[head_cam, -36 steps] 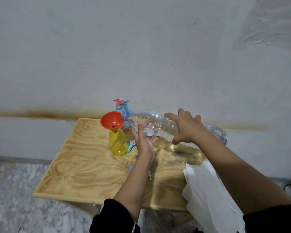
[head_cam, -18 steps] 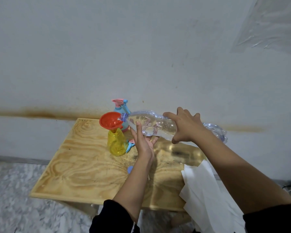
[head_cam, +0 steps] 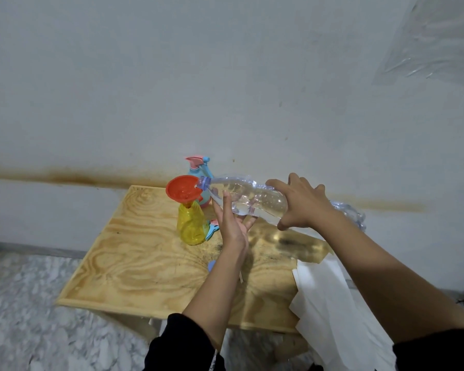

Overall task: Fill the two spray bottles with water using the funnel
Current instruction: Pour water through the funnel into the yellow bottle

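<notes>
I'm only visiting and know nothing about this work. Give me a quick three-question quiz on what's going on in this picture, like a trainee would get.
1. Multiple choice: the orange funnel sits in the neck of: A the yellow spray bottle; B the blue spray bottle; C a cup.
2. Fill in: the ___ hand grips the clear water bottle round its body.
3. True or false: the water bottle is held upright.

Key
1. A.
2. Right. The right hand grips it, and the left hand props it with straight fingers.
3. False. It is tipped over, mouth at the funnel's rim.
</notes>
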Tool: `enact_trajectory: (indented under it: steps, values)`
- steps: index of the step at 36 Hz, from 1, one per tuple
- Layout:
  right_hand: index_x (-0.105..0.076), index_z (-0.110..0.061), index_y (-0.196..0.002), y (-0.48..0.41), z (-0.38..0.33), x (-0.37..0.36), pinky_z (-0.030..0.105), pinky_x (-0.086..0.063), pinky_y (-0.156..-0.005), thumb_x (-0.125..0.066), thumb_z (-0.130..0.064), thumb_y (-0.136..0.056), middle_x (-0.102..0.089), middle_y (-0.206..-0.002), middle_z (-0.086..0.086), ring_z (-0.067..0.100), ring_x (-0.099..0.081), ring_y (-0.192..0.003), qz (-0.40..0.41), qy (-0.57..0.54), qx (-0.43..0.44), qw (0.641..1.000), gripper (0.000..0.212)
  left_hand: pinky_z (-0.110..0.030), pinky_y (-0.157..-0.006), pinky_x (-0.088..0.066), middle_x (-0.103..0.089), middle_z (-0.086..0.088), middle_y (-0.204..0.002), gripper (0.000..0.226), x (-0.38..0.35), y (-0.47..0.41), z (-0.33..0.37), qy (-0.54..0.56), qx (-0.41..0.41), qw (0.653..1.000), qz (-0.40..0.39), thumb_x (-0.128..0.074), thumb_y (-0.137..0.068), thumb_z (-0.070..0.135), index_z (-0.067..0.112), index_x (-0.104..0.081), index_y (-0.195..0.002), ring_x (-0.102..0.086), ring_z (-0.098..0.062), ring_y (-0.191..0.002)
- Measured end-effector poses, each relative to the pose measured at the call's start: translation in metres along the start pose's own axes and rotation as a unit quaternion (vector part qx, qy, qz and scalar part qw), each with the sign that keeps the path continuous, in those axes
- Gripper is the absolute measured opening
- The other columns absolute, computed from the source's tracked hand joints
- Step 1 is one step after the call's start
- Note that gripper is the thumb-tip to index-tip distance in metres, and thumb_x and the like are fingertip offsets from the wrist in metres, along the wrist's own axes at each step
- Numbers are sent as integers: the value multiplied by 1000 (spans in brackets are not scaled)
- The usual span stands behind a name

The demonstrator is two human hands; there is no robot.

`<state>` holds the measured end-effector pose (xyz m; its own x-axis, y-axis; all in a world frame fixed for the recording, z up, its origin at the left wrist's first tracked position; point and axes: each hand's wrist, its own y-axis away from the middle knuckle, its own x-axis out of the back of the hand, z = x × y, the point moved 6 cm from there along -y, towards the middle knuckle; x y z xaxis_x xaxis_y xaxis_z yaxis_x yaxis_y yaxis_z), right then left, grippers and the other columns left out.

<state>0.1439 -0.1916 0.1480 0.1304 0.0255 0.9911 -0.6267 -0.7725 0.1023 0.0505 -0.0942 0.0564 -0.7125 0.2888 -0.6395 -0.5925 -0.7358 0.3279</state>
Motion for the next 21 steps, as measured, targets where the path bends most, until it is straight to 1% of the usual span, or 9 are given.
enact_trajectory:
  steps: [4,7,9,11,13,15,16,18,21]
  values:
    - [-23,-42,-140,6,3,-6,44,-36,-91,-77,-37,-59,-35,-116,2,23,-41,-112,6,-36,-10,999,97,-45,-79,-56,-63,-5,-124,65,-2,3,6,-33,-18,999,-6,-56,-88,46,38,-24,-145,-62,-33,-110]
    - [-23,-41,-140,10,4,-13,44,-37,-91,-78,-37,-60,-35,-115,2,23,-42,-111,11,-67,-17,998,98,-40,-72,-57,-63,-6,-123,61,-3,4,12,-63,-35,997,-18,-55,-91,42,40,-25,-144,-69,-28,-97]
    - [-23,-40,-142,13,4,-17,44,-37,-92,-78,-36,-60,-34,-113,1,23,-41,-112,17,-96,-21,995,99,-37,-68,-57,-62,-3,-126,65,-5,6,18,-88,-44,995,-25,-59,-88,45,44,-24,-143,-69,-24,-97]
    - [-23,-39,-143,15,7,-23,42,-36,-91,-78,-35,-60,-31,-109,-1,22,-41,-113,30,-135,-22,990,99,-35,-68,-56,-56,0,-133,68,-8,6,22,-116,-55,991,-35,-65,-81,50,47,-29,-139,-66,-24,-106]
    - [-24,-39,-142,18,11,-28,39,-35,-89,-78,-33,-60,-32,-108,-2,21,-42,-111,50,-180,-24,982,98,-32,-69,-54,-50,7,-139,64,-15,9,28,-151,-73,985,-51,-65,-83,46,50,-30,-136,-64,-18,-108]
    - [-26,-40,-141,19,16,-32,39,-38,-90,-80,-31,-59,-34,-108,-1,22,-45,-107,76,-230,-29,970,99,-34,-73,-54,-49,13,-132,61,-25,11,33,-189,-97,975,-72,-62,-88,41,49,-29,-139,-64,-7,-99]
    - [-27,-40,-141,20,18,-34,42,-41,-91,-81,-31,-58,-36,-108,-1,22,-47,-106,90,-255,-30,962,99,-38,-76,-54,-52,11,-127,62,-31,13,36,-201,-106,970,-85,-61,-89,39,47,-28,-140,-65,-6,-95]
    - [-27,-40,-141,21,22,-38,42,-44,-90,-83,-29,-57,-38,-110,0,20,-48,-104,121,-310,-27,943,101,-41,-84,-53,-55,0,-124,66,-44,14,42,-218,-119,963,-106,-65,-87,35,43,-28,-142,-64,-11,-99]
    - [-28,-34,-143,22,27,-42,25,-37,-86,-86,-21,-59,-40,-118,4,13,-43,-105,159,-381,-26,910,103,-43,-92,-50,-56,-5,-123,73,-63,21,49,-259,-150,945,-133,-72,-79,37,42,-33,-140,-59,-17,-112]
